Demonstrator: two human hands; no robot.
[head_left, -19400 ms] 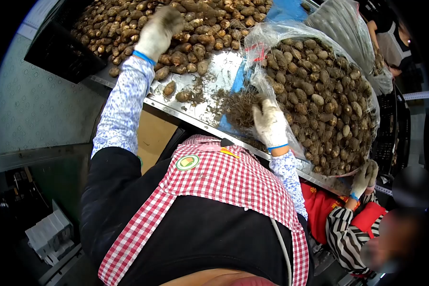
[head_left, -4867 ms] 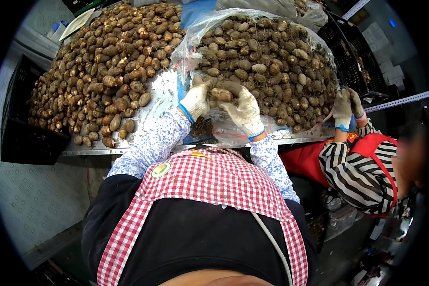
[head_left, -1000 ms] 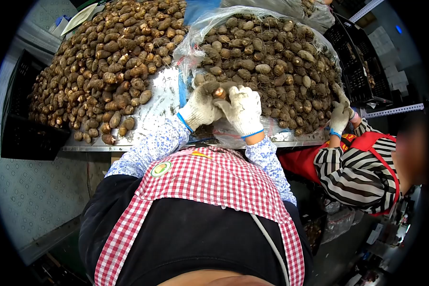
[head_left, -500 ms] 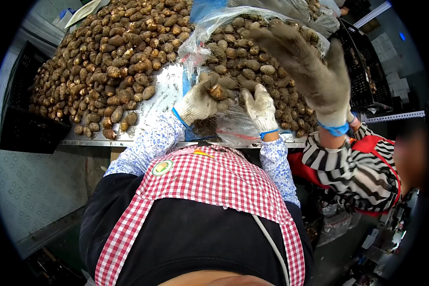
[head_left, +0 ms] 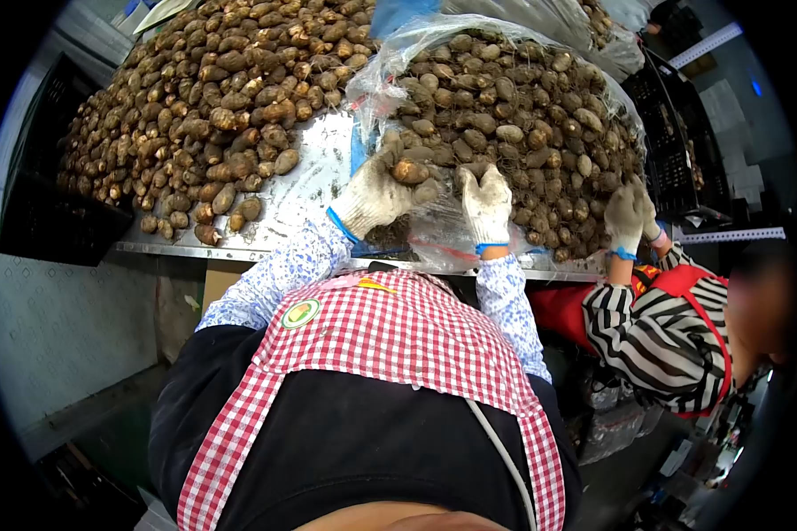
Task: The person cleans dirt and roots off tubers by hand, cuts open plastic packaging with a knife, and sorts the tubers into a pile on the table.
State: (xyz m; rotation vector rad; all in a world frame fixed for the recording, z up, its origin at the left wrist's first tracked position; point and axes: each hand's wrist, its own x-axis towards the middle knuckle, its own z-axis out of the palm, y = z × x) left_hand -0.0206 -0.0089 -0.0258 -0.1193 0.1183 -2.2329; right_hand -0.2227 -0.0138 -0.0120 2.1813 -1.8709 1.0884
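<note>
- From where I stand, the person's left hand (head_left: 372, 190), in a dirty white glove, is closed around one brown tuber (head_left: 409, 171), fingers and thumb gripping it with one side facing up.
- That tuber is held above the front part of the worktop (head_left: 321, 159), between the two heaps.
- The right hand (head_left: 487, 203), gloved too, is just beside the left and apart from it, its fingers bent at the near edge of the bagged tubers (head_left: 540, 142); I cannot tell whether anything is pinched in them.
- Those tubers, hairy with roots, lie spread within see-through plastic (head_left: 376, 75), its crumpled rim running along their left side and round the back.
- Below the left hand, near the worktop's front edge, sits a dark clump of root scraps (head_left: 385, 234).
- Over to the left there's a broad heap of tubers (head_left: 212, 115), many with pale cut-looking ends, against a black crate (head_left: 31, 190).
- On the right, a co-worker in a striped top (head_left: 655, 327) has gloves (head_left: 625, 217) at the bagged tubers' edge, near more black crates (head_left: 669, 124).
</note>
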